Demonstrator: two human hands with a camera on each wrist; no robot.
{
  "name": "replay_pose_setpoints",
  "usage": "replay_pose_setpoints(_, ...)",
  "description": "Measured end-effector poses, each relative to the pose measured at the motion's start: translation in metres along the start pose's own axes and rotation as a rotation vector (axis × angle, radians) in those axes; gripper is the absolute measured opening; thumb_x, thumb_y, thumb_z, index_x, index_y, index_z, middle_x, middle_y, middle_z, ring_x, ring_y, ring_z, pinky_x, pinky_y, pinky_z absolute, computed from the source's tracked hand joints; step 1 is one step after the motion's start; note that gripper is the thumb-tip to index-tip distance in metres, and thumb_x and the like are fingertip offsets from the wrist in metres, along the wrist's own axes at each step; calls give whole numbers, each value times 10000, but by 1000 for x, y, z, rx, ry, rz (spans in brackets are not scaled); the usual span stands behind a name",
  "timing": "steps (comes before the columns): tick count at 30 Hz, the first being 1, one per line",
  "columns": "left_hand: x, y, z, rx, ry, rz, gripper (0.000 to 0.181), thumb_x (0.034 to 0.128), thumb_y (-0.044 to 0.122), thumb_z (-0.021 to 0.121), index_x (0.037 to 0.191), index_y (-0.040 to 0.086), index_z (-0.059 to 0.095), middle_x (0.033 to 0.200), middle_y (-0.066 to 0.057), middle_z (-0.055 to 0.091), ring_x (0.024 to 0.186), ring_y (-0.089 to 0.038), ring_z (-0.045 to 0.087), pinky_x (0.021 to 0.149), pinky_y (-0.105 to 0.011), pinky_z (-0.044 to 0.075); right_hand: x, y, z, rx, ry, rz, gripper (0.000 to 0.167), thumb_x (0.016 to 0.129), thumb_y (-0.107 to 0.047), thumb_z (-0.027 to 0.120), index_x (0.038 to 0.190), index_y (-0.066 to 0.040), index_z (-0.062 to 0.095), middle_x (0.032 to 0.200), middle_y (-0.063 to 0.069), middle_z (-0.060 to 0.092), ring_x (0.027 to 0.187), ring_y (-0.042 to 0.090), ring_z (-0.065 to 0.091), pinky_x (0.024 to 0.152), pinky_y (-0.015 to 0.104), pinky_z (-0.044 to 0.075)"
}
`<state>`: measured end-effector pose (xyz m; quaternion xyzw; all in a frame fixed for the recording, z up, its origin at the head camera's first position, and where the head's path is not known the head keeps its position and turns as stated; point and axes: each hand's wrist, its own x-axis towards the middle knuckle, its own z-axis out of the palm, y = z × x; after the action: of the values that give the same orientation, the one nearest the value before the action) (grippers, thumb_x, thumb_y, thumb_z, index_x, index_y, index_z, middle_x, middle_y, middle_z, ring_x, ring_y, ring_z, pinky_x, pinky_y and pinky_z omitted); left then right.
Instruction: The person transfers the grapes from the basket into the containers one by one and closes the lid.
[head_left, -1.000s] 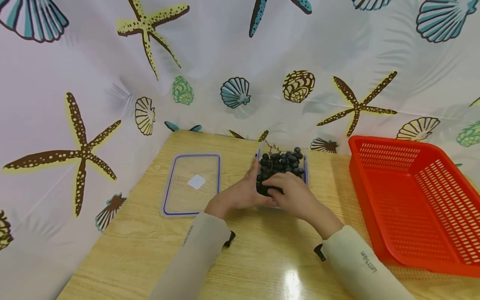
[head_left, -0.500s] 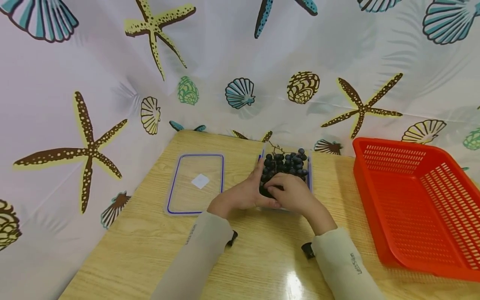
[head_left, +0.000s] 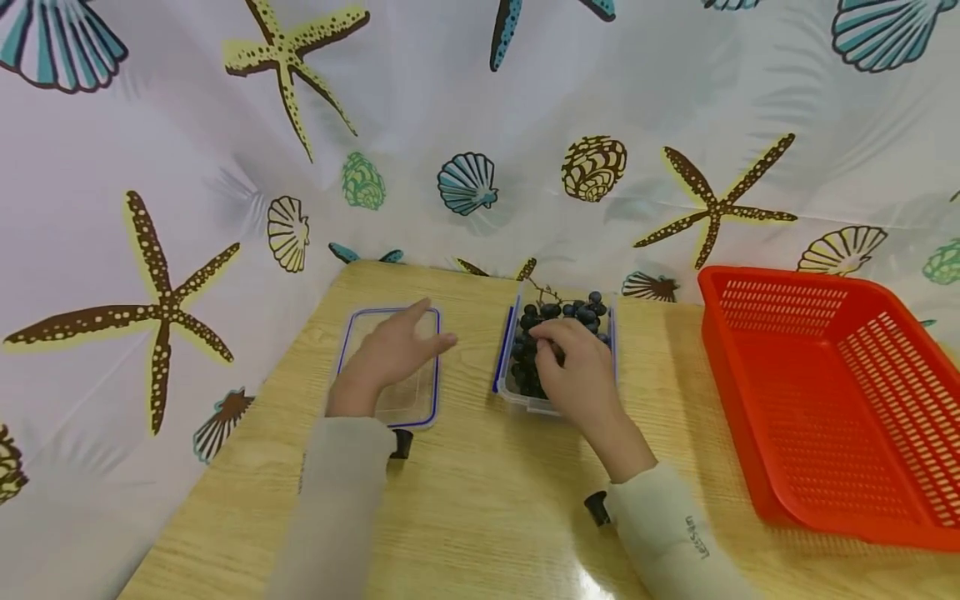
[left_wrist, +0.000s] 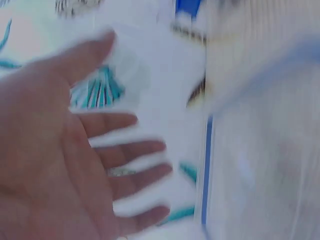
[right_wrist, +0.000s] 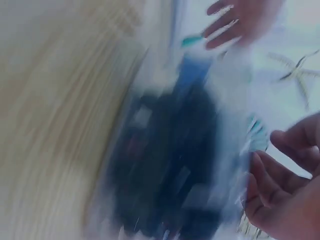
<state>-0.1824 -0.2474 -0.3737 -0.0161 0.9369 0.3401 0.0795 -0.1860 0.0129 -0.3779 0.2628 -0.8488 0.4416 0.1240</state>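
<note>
Since half a second ago, my left hand (head_left: 392,352) has left the side of the clear box (head_left: 528,403) and is now over the clear, blue-edged lid (head_left: 408,402), fingers spread and holding nothing. Dark grapes (head_left: 529,367) fill the box, a bare stem poking up at its far end. Above them is my right hand (head_left: 581,371), fingers loosely bent, nothing visible in its grasp; whether it touches the fruit I cannot tell. Lid and box lie apart on the wooden table (head_left: 480,500), with a red basket (head_left: 731,408) to the right.
</note>
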Motion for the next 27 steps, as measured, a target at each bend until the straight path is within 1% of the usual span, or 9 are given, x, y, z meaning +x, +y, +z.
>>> replay_pose_setpoints(3, -8, -21, -17, 95, 58, -133, 860, 1029, 524, 503, 1611, 1, 147, 1614, -292, 198, 1450, -513, 198, 1088, -741, 137, 0, -22, 17, 175, -7, 0, 242, 1011, -64, 543, 1127, -68, 756, 1057, 67, 686, 741, 194, 576, 650, 363, 484)
replay_pose_setpoints(6, -13, -34, -24, 147, 76, -256, 858, 1032, 515, 476, 1569, -90, 188, 1548, -386, 239, 1393, -588, 235, 1036, -787, 160, 3, -44, 39, 300, -109, 97, 263, 1018, -105, 542, 1192, -106, 740, 1097, 53, 680, 794, 167, 600, 635, 336, 505)
replay_pose_setpoints(8, -15, -39, -22, 159, 74, -317, 848, 1034, 515, 464, 1545, -117, 221, 1497, -417, 290, 1350, -611, 284, 1027, -774, 213, 7, -53, 58, 326, -197, 193, 315, 1017, -128, 549, 1299, -125, 688, 1239, 84, 638, 842, 204, 622, 622, 361, 516)
replay_pose_setpoints(10, -16, -41, -18, 165, 68, -353, 841, 1038, 517, 458, 1533, -126, 235, 1460, -426, 334, 1319, -609, 327, 1020, -750, 262, 10, -57, 76, 308, -266, 278, 415, 1009, -146, 556, 1423, -133, 592, 1410, 126, 536, 1010, 254, 631, 710, 413, 546)
replay_pose_setpoints(14, -16, -35, -9, 162, 76, -364, 827, 1047, 492, 466, 1548, -111, 202, 1451, -413, 356, 1285, -606, 375, 1011, -710, 327, 14, -48, 104, 252, -341, 405, 641, 977, -142, 568, 1581, -109, 356, 1585, 193, 316, 1326, 388, 454, 979, 551, 447)
replay_pose_setpoints(20, -15, -22, -7, 159, 71, -349, 824, 1049, 475, 482, 1553, -110, 194, 1441, -396, 400, 1247, -575, 454, 983, -660, 400, 17, -28, 110, 316, -339, 527, 673, 969, -154, 552, 1598, -109, 316, 1543, 218, 405, 1164, 360, 566, 774, 423, 438)
replay_pose_setpoints(21, -15, -21, -9, 162, 76, -345, 822, 1048, 470, 487, 1549, -116, 201, 1429, -394, 420, 1232, -564, 477, 969, -652, 418, 17, -27, 110, 332, -342, 534, 676, 970, -160, 550, 1601, -114, 311, 1543, 219, 404, 1175, 367, 566, 777, 422, 440)
replay_pose_setpoints(23, -15, -19, -12, 186, 89, -334, 811, 1051, 457, 486, 1549, -115, 199, 1413, -396, 437, 1210, -556, 503, 942, -643, 443, 18, -28, 107, 336, -349, 529, 686, 971, -173, 553, 1606, -120, 297, 1568, 201, 374, 1357, 363, 444, 878, 444, 443)
replay_pose_setpoints(27, -13, -16, -15, 242, 146, -293, 805, 1049, 428, 491, 1565, -96, 164, 1414, -435, 389, 1224, -592, 467, 921, -657, 447, 20, -37, 100, 319, -335, 503, 720, 956, -172, 565, 1614, -138, 274, 1607, 142, 326, 1316, 343, 450, 940, 494, 417)
